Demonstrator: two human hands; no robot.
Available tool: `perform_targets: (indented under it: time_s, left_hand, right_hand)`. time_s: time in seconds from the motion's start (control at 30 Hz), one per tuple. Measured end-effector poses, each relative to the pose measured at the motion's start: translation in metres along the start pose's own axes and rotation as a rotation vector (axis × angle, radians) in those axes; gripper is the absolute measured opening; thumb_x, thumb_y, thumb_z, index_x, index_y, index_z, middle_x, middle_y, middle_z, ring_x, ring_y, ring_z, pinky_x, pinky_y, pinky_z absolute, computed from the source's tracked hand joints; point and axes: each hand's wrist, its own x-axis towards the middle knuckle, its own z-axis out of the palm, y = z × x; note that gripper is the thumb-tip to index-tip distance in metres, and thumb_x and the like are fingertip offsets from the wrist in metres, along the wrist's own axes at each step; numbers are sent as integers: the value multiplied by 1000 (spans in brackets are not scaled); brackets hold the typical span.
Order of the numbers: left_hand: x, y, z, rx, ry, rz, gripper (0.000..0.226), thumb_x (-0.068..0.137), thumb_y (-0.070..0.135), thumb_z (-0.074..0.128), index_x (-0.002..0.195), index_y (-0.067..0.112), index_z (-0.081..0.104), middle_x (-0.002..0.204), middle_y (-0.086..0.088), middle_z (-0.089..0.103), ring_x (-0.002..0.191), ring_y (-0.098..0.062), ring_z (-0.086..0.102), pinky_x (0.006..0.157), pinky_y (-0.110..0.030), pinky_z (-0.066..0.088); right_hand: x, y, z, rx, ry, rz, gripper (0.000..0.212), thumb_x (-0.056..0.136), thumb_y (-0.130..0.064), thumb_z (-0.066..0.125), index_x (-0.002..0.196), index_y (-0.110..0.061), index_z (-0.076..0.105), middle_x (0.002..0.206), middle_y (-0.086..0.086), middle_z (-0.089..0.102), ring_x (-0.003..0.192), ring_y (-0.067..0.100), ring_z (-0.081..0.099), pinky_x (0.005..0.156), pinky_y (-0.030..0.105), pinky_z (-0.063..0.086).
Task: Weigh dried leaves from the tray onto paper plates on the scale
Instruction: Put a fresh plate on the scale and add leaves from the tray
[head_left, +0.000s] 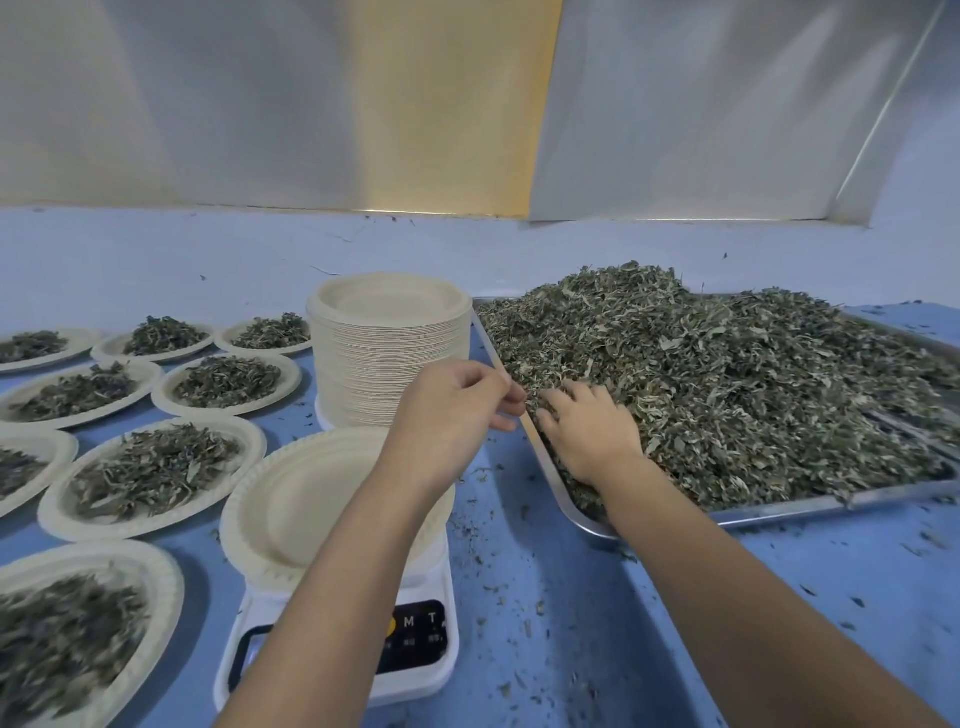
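tray (779, 512): steel, on the right of the table (571, 623); its near-left corner lies just beside the scale, so a handful has only a short way to go.
leaves (727, 374): heaped high in the tray up to its rim; loose crumbs lie on the table around it.
scale (415, 649): white, at the near edge of the table; display partly hidden by the left forearm, reading not legible.
plate (291, 509): one, on the scale, bare inside; this portion is judged not yet begun.
stack (389, 338): unused plates, behind the scale and just beside the tray's left rim, in easy reach for the next weighing.
filled plates (156, 467): several, laid out to the left, each with a small pile, apart from the scale.
right hand (587, 431): palm down in the tray's near-left corner, probably gathering a portion.
right fingers (571, 395): spread apart, tips sunk among the leaves; nothing clasped.
left hand (452, 415): in front of the stack, at the tray's left rim, perhaps to steady it.
left fingers (501, 422): curled close together, thumb against them at the rim; whether they pinch the rim, a leaf or nothing cannot be told.
risk: light leaves are likely to shed on the way to the plate.
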Motion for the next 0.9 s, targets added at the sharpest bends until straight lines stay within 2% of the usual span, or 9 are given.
perform_targets:
  time_s: [0.07,0.13,0.23,0.3,0.37,0.5,0.7,0.8,0.9]
  left_hand:
    - [0,0,1,2,-3,-3,27,93,18,50,74,17,70,74,5,73,66,-6,68,64,-19,44]
    - [0,-1,1,4,-3,-1,27,93,18,51,74,17,69,74,5,73,67,-6,68,63,-19,44]
    - [0,-2,1,13,-3,1,26,92,17,51,74,18,69,73,6,73,67,-6,68,62,-18,43]
    - [1,-3,2,18,0,-3,27,92,17,51,73,19,69,73,7,72,67,-7,68,61,-18,43]
    - [1,-4,2,18,3,-11,27,92,18,51,72,19,69,72,7,72,67,-7,68,61,-18,42]
    - [2,-6,5,39,-8,-24,27,91,18,51,72,18,69,71,9,72,67,-7,68,65,-22,44]
    - [4,-9,15,59,5,-49,27,91,16,50,71,18,68,71,7,72,70,-10,69,66,-22,46]
    - [8,-10,24,-53,83,-125,26,92,15,49,72,17,67,77,4,72,74,-13,67,69,-23,49]
    - [18,-12,40,-368,142,-313,19,94,15,47,89,10,65,95,-4,68,91,-17,64,77,-29,50]
  right_hand:
    - [-1,-2,1,-55,-102,-14,41,103,-38,24,137,-21,39,142,8,39,132,29,32,102,46,34]
    - [-3,-4,0,-88,-118,-4,38,103,-38,25,130,-17,42,134,11,41,127,30,36,97,46,37]
    - [-5,-8,-5,-27,-9,41,35,103,-37,29,122,-13,46,125,12,42,118,31,42,82,42,42]
    - [-5,-11,-8,-16,97,46,32,102,-35,31,118,-13,47,122,11,43,115,30,44,73,39,40]
    - [-5,-11,-7,-64,80,26,33,102,-37,30,122,-16,45,125,11,42,117,30,42,75,40,41]
    - [-7,-8,-5,-133,-93,11,35,103,-37,26,127,-20,45,130,10,41,124,30,36,88,45,42]
    - [-1,-11,-2,-100,-133,14,26,101,-16,40,126,-14,42,128,15,36,119,38,40,87,45,43]
    - [1,-6,-3,2,-12,34,23,102,-18,40,122,-10,44,125,17,39,112,38,46,82,43,42]
    - [0,3,-6,289,188,118,28,103,-28,34,118,-8,48,116,16,44,93,35,51,76,36,40]
